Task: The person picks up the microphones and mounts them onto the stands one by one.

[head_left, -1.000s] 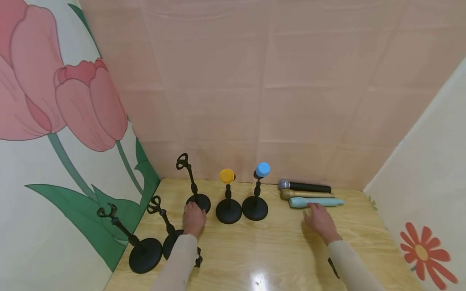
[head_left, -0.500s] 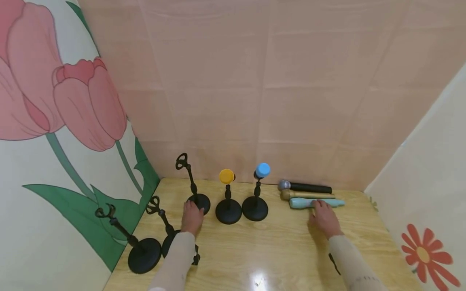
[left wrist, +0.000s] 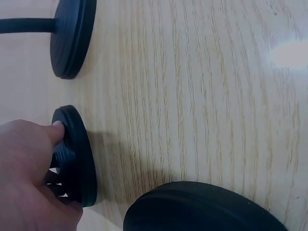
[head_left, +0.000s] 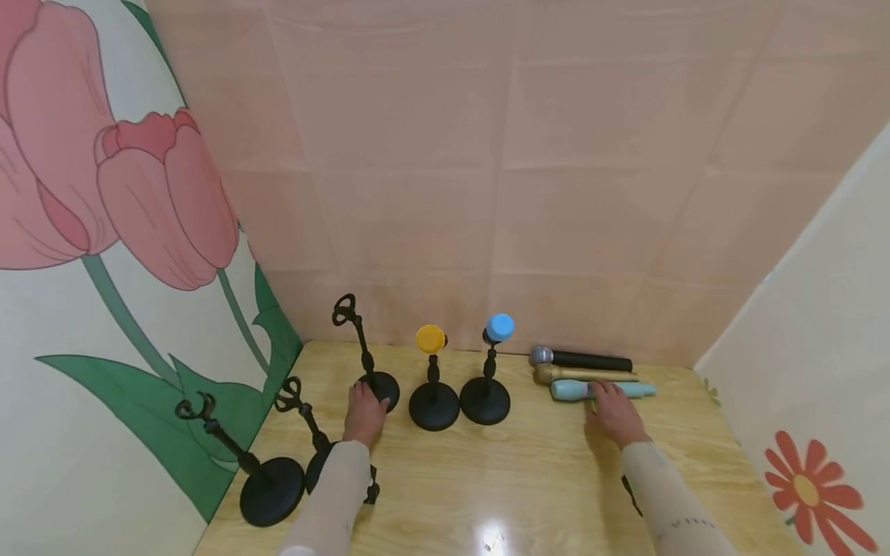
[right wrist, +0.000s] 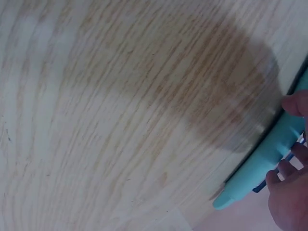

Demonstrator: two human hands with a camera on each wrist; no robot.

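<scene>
At the back left of the table, my left hand [head_left: 365,417] grips the round base of a black microphone stand [head_left: 389,390]. In the left wrist view, the thumb lies on the rim of that base [left wrist: 83,161] and the other fingers reach around its far side. My right hand [head_left: 617,417] holds a teal microphone [head_left: 568,390] lying at the back right, its thumb on the near side and fingers over the far side. The right wrist view shows the teal handle [right wrist: 255,168] slanting between thumb and fingers. The gripped stand's clip is vacant.
Behind the teal microphone lie a gold microphone [head_left: 549,373] and a black one with a silver head [head_left: 591,360]. Two stands bear a yellow-ended piece [head_left: 430,339] and a blue-ended piece [head_left: 499,327]. Two more stands, one at the far left [head_left: 273,494], flank my left sleeve.
My right hand has moved slightly right along the teal microphone and closed its fingers over it. The left hand stays at the stand's base, its thumb now at the rim.
</scene>
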